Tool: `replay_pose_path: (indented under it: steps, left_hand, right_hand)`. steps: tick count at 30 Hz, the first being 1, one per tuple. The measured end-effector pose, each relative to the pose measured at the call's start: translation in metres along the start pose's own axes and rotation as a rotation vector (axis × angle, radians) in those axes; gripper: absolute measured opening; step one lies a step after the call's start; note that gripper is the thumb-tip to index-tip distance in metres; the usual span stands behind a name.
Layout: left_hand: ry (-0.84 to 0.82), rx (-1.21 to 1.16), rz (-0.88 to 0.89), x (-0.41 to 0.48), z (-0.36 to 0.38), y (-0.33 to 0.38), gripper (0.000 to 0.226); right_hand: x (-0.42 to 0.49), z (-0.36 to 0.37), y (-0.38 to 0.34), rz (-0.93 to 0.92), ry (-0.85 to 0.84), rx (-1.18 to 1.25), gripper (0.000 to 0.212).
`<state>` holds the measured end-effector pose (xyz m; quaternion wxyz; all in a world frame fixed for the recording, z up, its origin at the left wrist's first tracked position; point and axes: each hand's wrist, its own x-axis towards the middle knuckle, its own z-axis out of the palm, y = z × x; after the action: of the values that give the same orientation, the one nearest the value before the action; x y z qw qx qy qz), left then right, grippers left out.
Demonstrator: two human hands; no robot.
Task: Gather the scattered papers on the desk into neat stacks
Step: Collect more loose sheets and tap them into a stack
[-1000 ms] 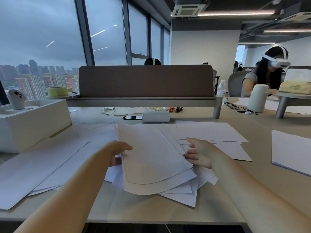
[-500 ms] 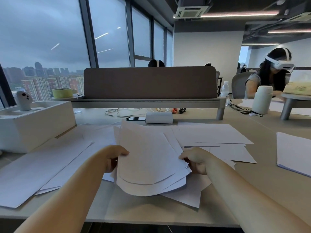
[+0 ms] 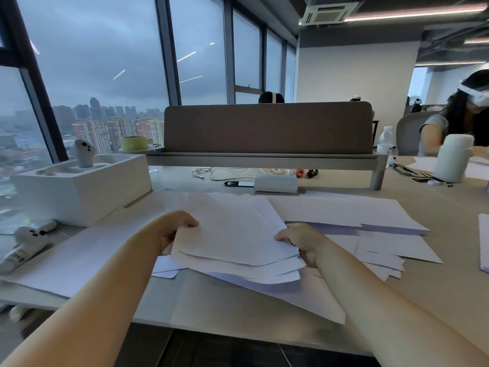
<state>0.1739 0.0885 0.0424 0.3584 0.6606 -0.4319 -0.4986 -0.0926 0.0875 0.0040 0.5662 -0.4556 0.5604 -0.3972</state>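
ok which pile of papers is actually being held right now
The middle bunch: the left hand grips its left edge, the right hand its right edge. The sheets at left and sheets at right lie flat, in neither hand.

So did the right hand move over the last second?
Yes: the right hand, gripping the white paper bundle, shifted left, sideways closer to the small white rectangular box beyond.

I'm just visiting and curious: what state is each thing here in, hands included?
paper bundle: held between both hands, edges uneven.
left hand: gripping the bundle's left edge.
right hand: gripping its right edge.
loose sheets: scattered flat on the desk.
water bottle: upright, capped.
tape roll: lying flat.
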Motion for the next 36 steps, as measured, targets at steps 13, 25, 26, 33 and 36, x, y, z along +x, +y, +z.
replay_pose_path:
  steps: [13, 25, 26, 33, 36]
  left_hand:
    - [0.138, 0.016, 0.021, -0.014, -0.061, -0.015, 0.017]
    - [0.237, -0.013, 0.257, -0.030, -0.082, -0.008, 0.039]
    - [0.249, -0.031, 0.273, -0.030, -0.082, -0.007, 0.043]
    - [0.169, -0.363, 0.512, -0.031, -0.057, 0.008, 0.070]
    - [0.097, -0.485, 0.650, -0.027, -0.032, 0.022, 0.074]
  right_hand:
    - [0.009, 0.061, -0.009, 0.033, -0.153, -0.092, 0.032]
    - [0.012, 0.096, -0.036, -0.243, -0.147, -0.200, 0.049]
    - [0.012, 0.095, -0.039, -0.284, -0.123, -0.215, 0.048]
    - [0.002, 0.063, -0.068, -0.537, 0.020, -0.117, 0.049]
    - [-0.003, 0.041, -0.085, -0.630, 0.091, -0.085, 0.050]
